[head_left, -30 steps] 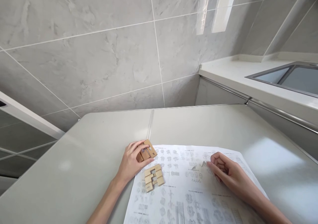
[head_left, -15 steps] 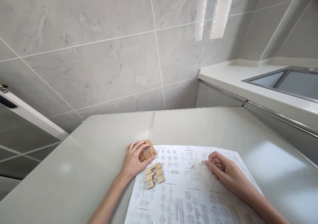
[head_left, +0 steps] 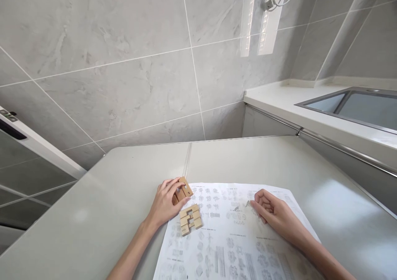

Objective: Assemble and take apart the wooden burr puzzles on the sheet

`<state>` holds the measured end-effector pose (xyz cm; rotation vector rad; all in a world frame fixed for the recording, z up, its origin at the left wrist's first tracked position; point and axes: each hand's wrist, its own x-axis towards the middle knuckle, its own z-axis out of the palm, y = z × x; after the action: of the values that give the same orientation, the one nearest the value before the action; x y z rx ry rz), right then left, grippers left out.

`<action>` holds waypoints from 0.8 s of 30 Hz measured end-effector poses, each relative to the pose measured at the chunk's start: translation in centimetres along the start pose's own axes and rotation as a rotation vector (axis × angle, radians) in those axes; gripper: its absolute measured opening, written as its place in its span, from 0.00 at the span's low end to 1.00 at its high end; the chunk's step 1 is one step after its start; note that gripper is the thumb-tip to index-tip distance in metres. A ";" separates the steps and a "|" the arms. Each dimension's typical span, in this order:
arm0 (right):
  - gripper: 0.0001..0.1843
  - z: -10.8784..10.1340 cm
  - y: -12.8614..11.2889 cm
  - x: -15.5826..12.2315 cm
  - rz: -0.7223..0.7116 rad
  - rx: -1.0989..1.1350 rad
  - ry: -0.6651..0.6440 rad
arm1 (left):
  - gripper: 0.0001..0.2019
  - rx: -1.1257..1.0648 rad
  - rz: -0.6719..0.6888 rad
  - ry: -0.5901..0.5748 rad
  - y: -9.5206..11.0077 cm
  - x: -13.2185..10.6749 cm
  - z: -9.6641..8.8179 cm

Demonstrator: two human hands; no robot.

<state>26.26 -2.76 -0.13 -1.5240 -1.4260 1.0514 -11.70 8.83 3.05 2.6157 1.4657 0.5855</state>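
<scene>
I've big room to the left edge of the table (head_left: pixel 74 222); left hand (head_left: pixel 164 202) grips brown blocks (head_left: pixel 187 190) by the far left corner of the paper (head_left: pixel 221 228); right hand (head_left: pixel 274 211) curled, can't tell its grip; gray wall (head_left: pixel 130 94) beyond

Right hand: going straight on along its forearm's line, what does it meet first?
Kept level, likely the tiled wall: the right hand would cross the printed sheet, then the tabletop. Its height above the sheet is hard to judge.
</scene>
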 end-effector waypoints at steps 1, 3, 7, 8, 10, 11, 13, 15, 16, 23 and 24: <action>0.24 0.0 0.1 0.0 -0.003 0.001 0.000 | 0.20 0.002 -0.002 -0.005 0.0 0.1 -0.1; 0.23 0.0 0.1 0.0 -0.004 0.000 -0.004 | 0.21 0.007 -0.003 -0.016 -0.1 0.3 -0.2; 0.21 0.0 0.0 0.0 -0.002 0.001 -0.013 | 0.21 0.018 -0.004 -0.019 -0.5 0.7 -0.4; 0.21 0.0 -0.1 -0.1 -0.004 0.003 -0.010 | 0.21 0.021 -0.003 -0.015 -0.6 0.8 -0.5; 0.20 0.0 -0.2 -0.1 -0.009 0.011 -0.001 | 0.21 0.028 -0.001 0.002 -0.8 0.6 -0.4; 0.20 0.1 -0.2 -0.1 -0.011 0.016 0.002 | 0.20 0.032 -0.001 0.014 -0.9 0.5 -0.4; 0.19 0.1 -0.3 -0.1 -0.012 0.026 0.000 | 0.20 0.039 -0.006 0.042 -1.0 0.1 -0.2; 0.19 0.1 -0.3 -0.1 -0.010 0.027 -0.010 | 0.20 0.043 -0.009 0.067 -1.1 -0.2 0.0; 0.20 0.1 -0.3 0.0 -0.007 0.022 -0.014 | 0.20 0.045 -0.009 0.076 -1.1 -0.4 0.1; 0.19 0.2 0.4 0.3 -0.002 -0.010 -0.014 | 0.22 0.063 0.012 0.098 -1.8 -0.6 0.3; 0.19 0.2 0.5 0.4 -0.007 -0.014 -0.014 | 0.22 0.067 0.018 0.101 -1.9 -0.6 0.3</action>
<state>26.24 -2.41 -0.66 -1.5234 -1.4496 1.0518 -13.44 9.35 2.13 2.6891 1.5176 0.6922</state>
